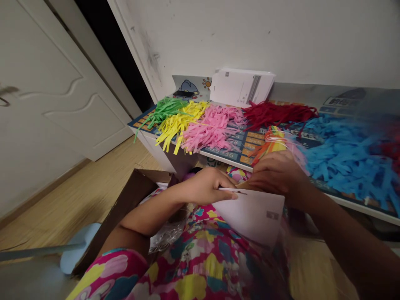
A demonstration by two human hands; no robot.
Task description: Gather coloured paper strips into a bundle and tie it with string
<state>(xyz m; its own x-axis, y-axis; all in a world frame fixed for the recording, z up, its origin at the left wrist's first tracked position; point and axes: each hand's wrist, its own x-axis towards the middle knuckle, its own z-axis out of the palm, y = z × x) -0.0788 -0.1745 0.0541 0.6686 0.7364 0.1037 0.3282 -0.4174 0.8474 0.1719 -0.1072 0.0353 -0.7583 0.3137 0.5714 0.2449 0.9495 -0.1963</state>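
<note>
White envelope (258,214), paper or thin card, sits low over the person's lap (196,275), angled, a small grey print near one corner. Left hand (209,185), at the envelope's 10 o'clock, pinched closed on the top edge, thumb across the front. Right hand (279,173), at 1 o'clock, fingers bent in toward the upper edge; cannot tell if it grips the envelope or something behind it. Envelope contents not visible.

Progress, judged: partway. Done: one mixed-colour bundle (276,143) is gathered and banded with white, just past the right hand at about 12 to 1 o'clock; whether they touch is unclear. Left: loose strips lie unbanded on the surface (229,154), sorted by colour. Pink pile (214,127), yellow pile (184,118) and green pile (168,109) run from 11 back toward 10 o'clock, neighbours touching; dark red pile (281,114) at 12 to 1; big blue pile (346,154) at 2.

Further out: white stack (240,85) at 12, up against the wall (300,37), looks unused. Cardboard box (125,198) at 9, below the surface, crumpled clear plastic (168,236) beside the lap.
</note>
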